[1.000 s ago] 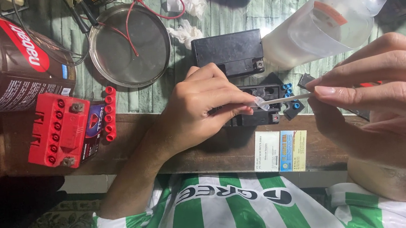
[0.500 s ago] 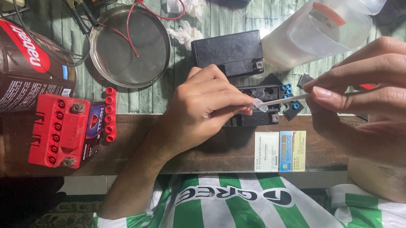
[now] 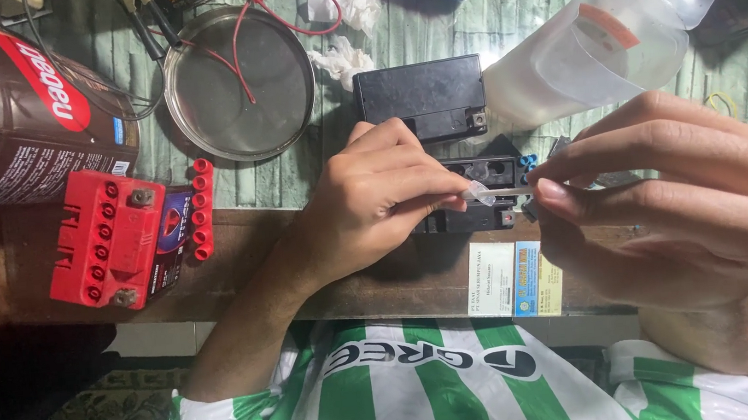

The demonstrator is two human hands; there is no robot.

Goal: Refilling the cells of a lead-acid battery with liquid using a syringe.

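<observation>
two bare hands meet over the near edge of the brown wooden worktop (image 3: 374, 293), just past my green-and-white striped shirt (image 3: 412, 391) and a small white, blue and yellow printed card (image 3: 516, 278) at that edge. my left hand (image 3: 364, 204) is curled almost closed, thumb and forefinger pinching a small clear plastic tip (image 3: 481, 192). my right hand (image 3: 669, 197) is pinched the same way on the thin white stick (image 3: 512, 184) that runs into that tip; its other fingers are loosely bent. both pieces hang just above a small black battery with open filler holes (image 3: 485, 212), with blue round caps (image 3: 528, 162) beside it.

i judge the step in hand to be joining or parting tip and stick. the next move calls for a straight, steady pull or push along the stick, kept over the battery.

toward the left edge sits a red battery (image 3: 108, 238) with a strip of red caps (image 3: 203, 209). further back are a closed black battery box (image 3: 420, 99), a round metal pan (image 3: 240, 83) and a clear plastic jug lying on its side (image 3: 598, 47).
</observation>
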